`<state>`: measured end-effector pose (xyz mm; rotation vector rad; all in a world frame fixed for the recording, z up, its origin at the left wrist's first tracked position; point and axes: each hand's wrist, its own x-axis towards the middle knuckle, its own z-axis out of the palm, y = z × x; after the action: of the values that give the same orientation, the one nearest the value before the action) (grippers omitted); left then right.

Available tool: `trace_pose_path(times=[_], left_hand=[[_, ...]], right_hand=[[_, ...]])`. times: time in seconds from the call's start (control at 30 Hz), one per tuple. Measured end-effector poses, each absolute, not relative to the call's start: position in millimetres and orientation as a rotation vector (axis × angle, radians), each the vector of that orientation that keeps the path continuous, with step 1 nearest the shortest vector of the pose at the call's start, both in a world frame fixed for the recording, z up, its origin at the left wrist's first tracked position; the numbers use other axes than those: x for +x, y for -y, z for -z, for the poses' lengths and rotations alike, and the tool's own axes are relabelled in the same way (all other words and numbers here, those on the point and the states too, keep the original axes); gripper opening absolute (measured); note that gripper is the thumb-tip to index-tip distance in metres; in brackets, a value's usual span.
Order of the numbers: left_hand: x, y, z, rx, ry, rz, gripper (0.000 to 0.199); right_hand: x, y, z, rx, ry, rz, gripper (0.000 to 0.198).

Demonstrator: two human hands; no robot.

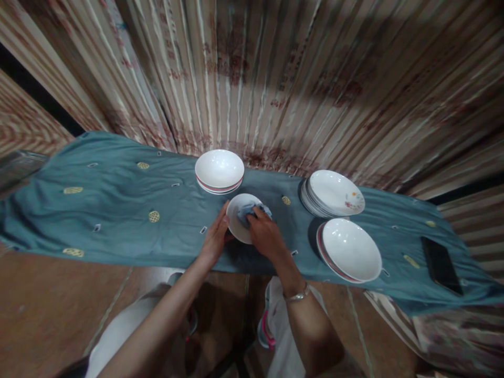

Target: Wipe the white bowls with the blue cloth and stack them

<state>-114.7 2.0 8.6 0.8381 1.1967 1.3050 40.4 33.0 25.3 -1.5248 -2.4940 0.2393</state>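
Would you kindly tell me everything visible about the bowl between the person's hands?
The bowl is white and round, ceramic by its look, its opening facing the camera. The left hand has its grip on the left edge; the right hand holds a bluish cloth against the inside, hiding part of it. It is over the teal tablecloth; whether it touches that is unclear.

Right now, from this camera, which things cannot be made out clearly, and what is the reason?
All in the head view:
1. Part of the inside of the held bowl: covered by the cloth and the right hand.
2. Some fingers of the left hand: hidden by that bowl.
3. Lower plates in the rear right stack: mostly hidden by the top one.
4. Object at far left: blurred, cut off by the edge.
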Motion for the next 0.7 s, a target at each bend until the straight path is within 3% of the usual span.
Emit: trace_pose_path(times=[0.53, 0.7], left_hand=[[-113.4, -1.4, -9.2, 0.864, -1.178, -1.290, 0.068], [-115.0, -2.5, -4.6, 0.865, -1.183, -1.282, 0.067]], right_hand=[[44.9, -39.2, -27.1, -1.053, 2.356, -0.925, 0.034], [37.6, -39.5, -16.9, -0.974, 2.189, -1.009, 0.035]])
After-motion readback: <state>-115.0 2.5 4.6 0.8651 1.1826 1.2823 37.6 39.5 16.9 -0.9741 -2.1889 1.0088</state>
